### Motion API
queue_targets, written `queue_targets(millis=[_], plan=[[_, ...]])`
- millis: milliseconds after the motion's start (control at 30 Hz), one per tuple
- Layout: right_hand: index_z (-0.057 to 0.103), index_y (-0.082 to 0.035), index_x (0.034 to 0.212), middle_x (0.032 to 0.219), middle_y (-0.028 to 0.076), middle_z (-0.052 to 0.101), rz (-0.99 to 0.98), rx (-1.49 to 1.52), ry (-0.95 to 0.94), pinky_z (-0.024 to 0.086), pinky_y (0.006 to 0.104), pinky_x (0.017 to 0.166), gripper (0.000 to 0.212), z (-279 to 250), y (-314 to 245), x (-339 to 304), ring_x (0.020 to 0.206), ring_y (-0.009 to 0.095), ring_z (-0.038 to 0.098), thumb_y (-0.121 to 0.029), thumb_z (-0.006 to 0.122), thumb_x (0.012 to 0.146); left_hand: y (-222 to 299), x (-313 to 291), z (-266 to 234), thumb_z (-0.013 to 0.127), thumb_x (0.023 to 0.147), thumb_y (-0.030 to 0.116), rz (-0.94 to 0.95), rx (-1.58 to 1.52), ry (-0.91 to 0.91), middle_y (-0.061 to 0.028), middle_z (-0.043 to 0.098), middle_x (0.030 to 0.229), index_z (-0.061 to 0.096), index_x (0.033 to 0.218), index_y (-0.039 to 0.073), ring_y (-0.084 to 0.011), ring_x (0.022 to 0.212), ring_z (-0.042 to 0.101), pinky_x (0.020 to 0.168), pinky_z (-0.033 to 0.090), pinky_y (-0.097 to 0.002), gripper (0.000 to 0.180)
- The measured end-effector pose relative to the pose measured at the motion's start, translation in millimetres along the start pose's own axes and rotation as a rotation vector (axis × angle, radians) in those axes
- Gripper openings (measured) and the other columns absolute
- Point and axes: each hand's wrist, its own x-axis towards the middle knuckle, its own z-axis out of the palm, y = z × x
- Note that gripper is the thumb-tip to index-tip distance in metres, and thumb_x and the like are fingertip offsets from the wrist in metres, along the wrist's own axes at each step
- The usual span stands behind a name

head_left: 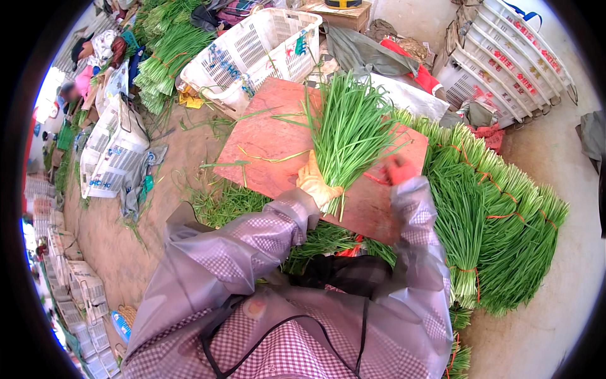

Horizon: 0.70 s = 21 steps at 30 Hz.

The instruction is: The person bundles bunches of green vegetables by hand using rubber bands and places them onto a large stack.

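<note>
A loose bunch of garlic chives point(350, 129) lies over a reddish board point(255, 142), its leafy ends pointing away from me. My left hand point(314, 182), in a pale yellow glove, is closed round the near end of the bunch. To the right, my right hand point(401, 169) hovers by the board's right part, smeared by motion, so its fingers cannot be made out. A thin red tie point(377, 179) shows between that hand and the bunch. Left of the bunch, a few stray yellowed leaves point(273, 158) rest on the board.
Tied chive bundles point(499, 221) are stacked at my right, with orange bands. Loose chives point(230, 205) lie below the board. A white plastic crate point(218, 104) stands beyond it, and stacked crates point(499, 69) lean at the far right. More chives point(167, 60) are heaped at the far left.
</note>
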Motion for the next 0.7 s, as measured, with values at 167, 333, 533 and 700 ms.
queue_targets(millis=[167, 333, 533, 700], plan=[[0.055, -0.005, 0.115, 0.086, 0.013, 0.067, -0.452, -0.766, -0.269, 0.052, 0.0352, 0.068, 0.031, 56.9, 4.2, -70.9, 0.077, 0.022, 0.066, -0.023, 0.047, 0.091, 14.2, -4.1, 6.6, 0.079, 0.058, 0.041, 0.054, 0.055, 0.033, -0.0234, 0.036, 0.138, 0.002, 0.147, -0.002, -0.0391, 0.127, 0.034, 0.108, 0.027, -0.0463, 0.125], [0.055, -0.007, 0.117, 0.092, 0.021, 0.066, -0.334, -0.701, -0.367, 0.050, 0.0434, 0.080, 0.037, 24.6, 3.8, -47.1, 0.090, 0.039, 0.063, -0.030, 0.052, 0.088, 16.3, -7.7, 6.2, 0.080, 0.059, 0.042, 0.095, 0.079, 0.063, -0.0228, 0.035, 0.139, 0.002, 0.147, -0.001, -0.0382, 0.126, 0.034, 0.108, 0.027, -0.0468, 0.125], [0.065, -0.005, 0.100, 0.091, 0.021, 0.066, -0.269, -0.714, 0.028, 0.050, 0.0405, 0.077, 0.028, 2.7, -3.0, -48.9, 0.088, 0.036, 0.064, -0.028, 0.058, 0.085, 9.5, -5.8, 9.0, 0.080, 0.060, 0.040, 0.080, 0.123, 0.078, -0.0222, 0.035, 0.139, 0.003, 0.147, -0.002, -0.0372, 0.124, 0.036, 0.105, 0.029, -0.0458, 0.123], [0.065, -0.005, 0.100, 0.090, 0.021, 0.066, -0.251, -0.801, -0.149, 0.050, 0.0405, 0.077, 0.028, 0.9, 4.2, -61.2, 0.088, 0.036, 0.064, -0.028, 0.059, 0.084, 15.8, -10.7, 10.1, 0.078, 0.062, 0.040, 0.108, 0.163, 0.082, -0.0234, 0.037, 0.135, 0.004, 0.147, -0.002, -0.0374, 0.121, 0.038, 0.103, 0.031, -0.0463, 0.120]])
